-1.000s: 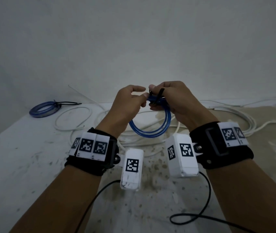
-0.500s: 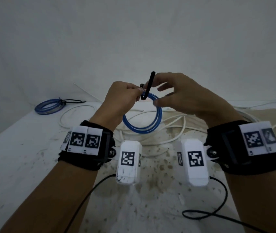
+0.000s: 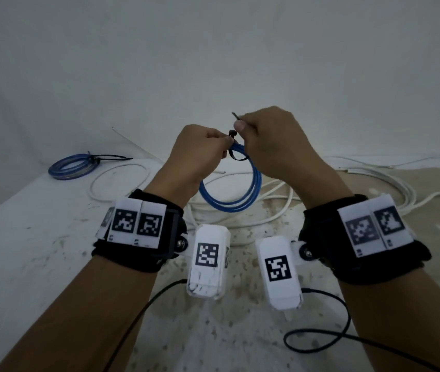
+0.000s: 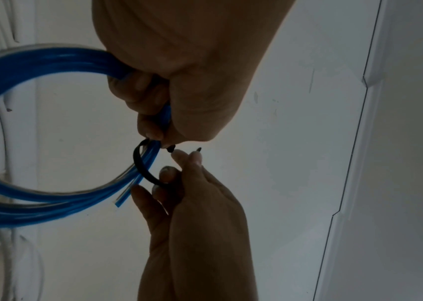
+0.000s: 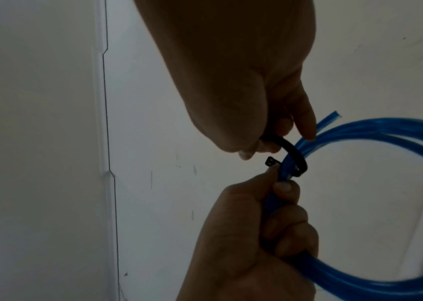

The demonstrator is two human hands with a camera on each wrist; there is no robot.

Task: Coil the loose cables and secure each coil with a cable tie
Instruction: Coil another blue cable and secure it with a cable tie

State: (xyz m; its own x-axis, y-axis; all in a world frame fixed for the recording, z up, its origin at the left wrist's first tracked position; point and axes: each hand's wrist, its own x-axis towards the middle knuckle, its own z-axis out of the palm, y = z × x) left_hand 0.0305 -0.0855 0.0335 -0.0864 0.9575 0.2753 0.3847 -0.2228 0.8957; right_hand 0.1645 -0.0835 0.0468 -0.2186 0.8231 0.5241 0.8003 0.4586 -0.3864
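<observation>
A small blue cable coil [image 3: 240, 191] hangs in the air between both hands above the white table [image 3: 39, 251]. My left hand [image 3: 221, 146] grips the top of the blue coil [image 4: 24, 61], with the tie's head [image 3: 232, 133] at its fingertips. A black cable tie [image 3: 236, 157] curves under the coil's strands. My right hand [image 3: 243, 127] pinches the tie's tail, whose tip [image 3: 236, 116] sticks out above the thumb. The right wrist view shows the tie strap [image 5: 292, 150] bent round the coil [image 5: 385, 130], the head [image 5: 272, 162] still apart from the tail.
A second blue coil [image 3: 71, 166], bound with a black tie, lies at the far left of the table. Loose white cables [image 3: 122, 181] sprawl across the back and right [image 3: 374, 183]. Black wrist-camera leads [image 3: 321, 342] trail near me. A grey wall stands close behind.
The tie stood upright in the right hand's loose fingers; now it is bent round the coil and the right hand pinches its tail close to the head. Both hands rose slightly.
</observation>
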